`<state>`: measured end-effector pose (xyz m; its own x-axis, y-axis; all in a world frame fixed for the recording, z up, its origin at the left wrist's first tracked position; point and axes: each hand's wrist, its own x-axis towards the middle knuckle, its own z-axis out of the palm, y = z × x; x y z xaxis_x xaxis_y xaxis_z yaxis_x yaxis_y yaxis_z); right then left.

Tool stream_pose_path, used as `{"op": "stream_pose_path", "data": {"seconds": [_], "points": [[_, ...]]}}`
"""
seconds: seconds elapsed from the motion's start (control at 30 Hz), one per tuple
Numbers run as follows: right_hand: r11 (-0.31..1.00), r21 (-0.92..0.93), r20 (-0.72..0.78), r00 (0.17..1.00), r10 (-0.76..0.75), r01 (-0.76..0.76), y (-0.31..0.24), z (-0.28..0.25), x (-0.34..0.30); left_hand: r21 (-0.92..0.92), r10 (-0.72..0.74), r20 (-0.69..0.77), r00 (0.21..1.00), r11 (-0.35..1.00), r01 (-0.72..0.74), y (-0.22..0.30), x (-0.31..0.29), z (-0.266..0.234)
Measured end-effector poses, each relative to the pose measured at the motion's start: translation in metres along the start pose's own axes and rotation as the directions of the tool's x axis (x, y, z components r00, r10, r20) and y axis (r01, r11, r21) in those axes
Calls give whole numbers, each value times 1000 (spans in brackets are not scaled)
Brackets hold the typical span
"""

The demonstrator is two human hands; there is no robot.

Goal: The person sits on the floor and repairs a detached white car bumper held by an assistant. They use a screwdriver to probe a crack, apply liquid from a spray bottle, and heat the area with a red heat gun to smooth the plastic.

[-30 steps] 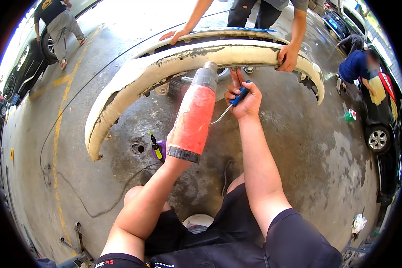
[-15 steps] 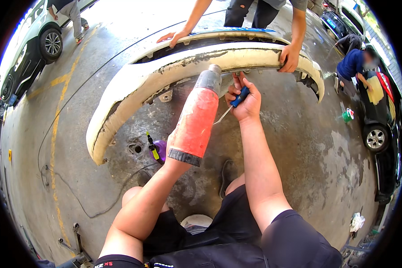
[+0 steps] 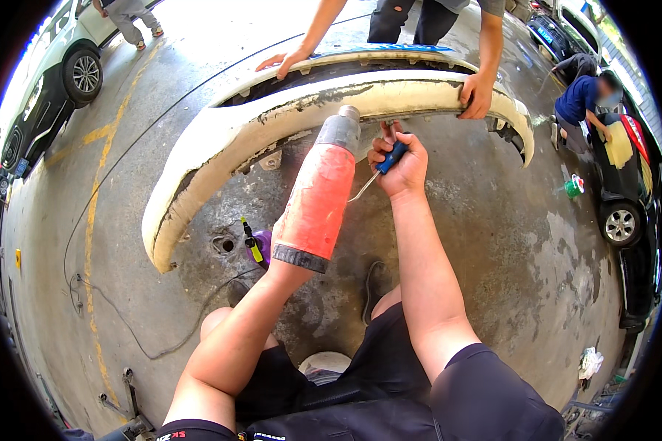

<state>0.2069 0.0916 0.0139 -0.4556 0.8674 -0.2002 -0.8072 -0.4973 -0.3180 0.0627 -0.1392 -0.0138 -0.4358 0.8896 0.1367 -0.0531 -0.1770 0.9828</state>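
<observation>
Concrete shop floor, bumper (image 3: 221, 140) lying across it. Left hand (image 3: 283, 266) grips the heat gun (image 3: 318, 198) aimed at the bumper, right hand (image 3: 399, 165) clenches a screwdriver (image 3: 381, 167) just beside the nozzle. Looks like mid-heating; next needs careful prying there.

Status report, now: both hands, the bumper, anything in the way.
Left hand hidden behind red heat gun. Right hand grips blue-handled tool. Another person's hands steady the white bumper.

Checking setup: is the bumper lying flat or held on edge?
On edge. The bumper stands on the concrete floor, another person's hands steadying its top rim.

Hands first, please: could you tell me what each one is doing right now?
Left hand: hidden behind the red heat gun, evidently gripping it.
Right hand: closed on a blue-handled tool.
</observation>
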Motion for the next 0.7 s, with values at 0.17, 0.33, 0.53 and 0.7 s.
{"op": "stream_pose_path", "data": {"seconds": [0.17,0.33,0.53,0.7], "points": [[996,-86,-5,1000,-11,11,-5,-2,7,-122,-26,-2,1000,992,26,-5,5,1],[964,-262,-146,986,-78,37,-5,0,10,-80,-40,61,997,996,44,0,8,-4],[967,-251,-109,991,-79,50,-3,-6,10,-511,-164,76,984,841,180,-5,1,6],[968,-246,-98,992,-75,49,-4,-3,0,55,39,-12,999,998,-39,-2,-2,6]]}}
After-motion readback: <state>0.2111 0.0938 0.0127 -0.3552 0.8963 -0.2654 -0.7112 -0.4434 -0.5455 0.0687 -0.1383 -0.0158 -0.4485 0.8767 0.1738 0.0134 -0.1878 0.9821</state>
